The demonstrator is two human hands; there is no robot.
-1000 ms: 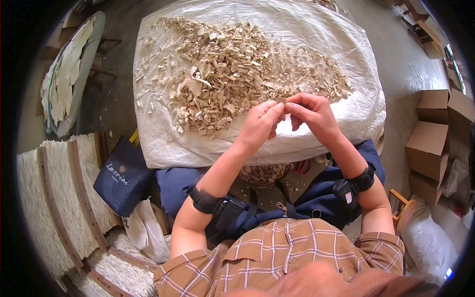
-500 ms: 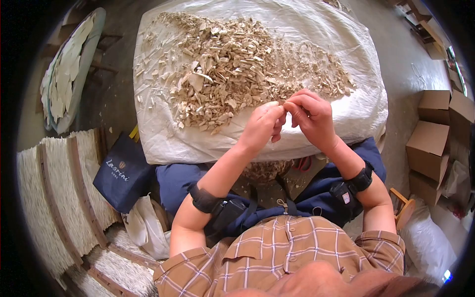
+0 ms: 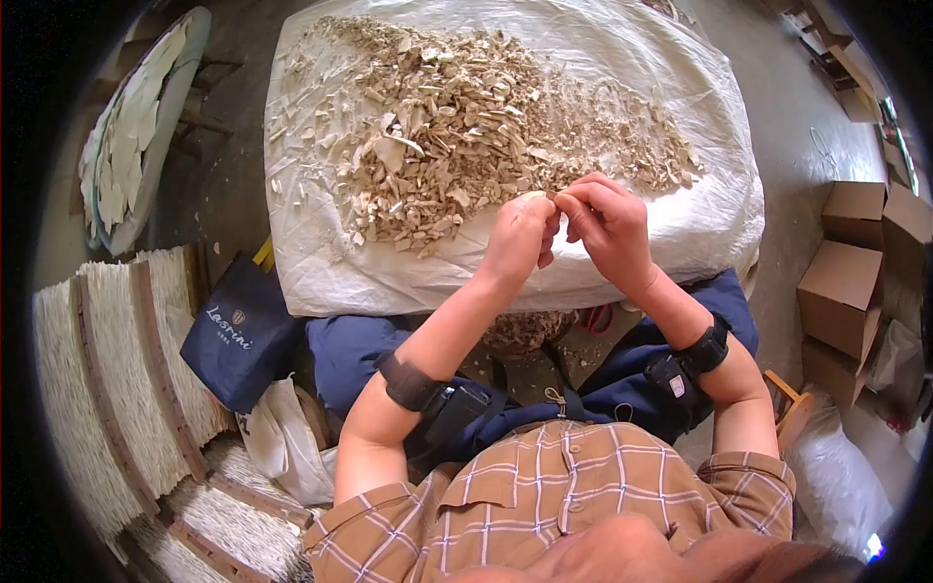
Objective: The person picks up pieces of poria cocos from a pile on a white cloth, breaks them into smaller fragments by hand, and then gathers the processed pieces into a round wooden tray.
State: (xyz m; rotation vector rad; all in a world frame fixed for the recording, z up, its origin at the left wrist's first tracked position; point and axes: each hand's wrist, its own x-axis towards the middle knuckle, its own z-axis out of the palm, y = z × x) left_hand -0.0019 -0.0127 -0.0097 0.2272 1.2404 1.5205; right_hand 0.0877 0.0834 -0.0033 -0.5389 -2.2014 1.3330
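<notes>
A wide heap of pale beige chips and flakes (image 3: 437, 136) lies on a table covered with a white cloth (image 3: 330, 282). At the heap's near edge, my left hand (image 3: 522, 233) and my right hand (image 3: 609, 225) meet fingertip to fingertip above the cloth. Both are closed in a pinch. Something small and brownish seems to sit between the fingertips, too small to name. Finer crumbs spread to the right of the heap, beyond my right hand.
A dark blue bag (image 3: 236, 335) stands left of my knees, beside stacked pale sheets (image 3: 117, 389). Cardboard boxes (image 3: 841, 291) and a white plastic sack (image 3: 841, 466) are at right. A round tray of pale pieces (image 3: 136, 146) is at upper left. A container (image 3: 525, 330) sits below the table edge.
My hands remain together at almost the same place, with a slight shift of the left hand and fingers. The view has moved slightly.
</notes>
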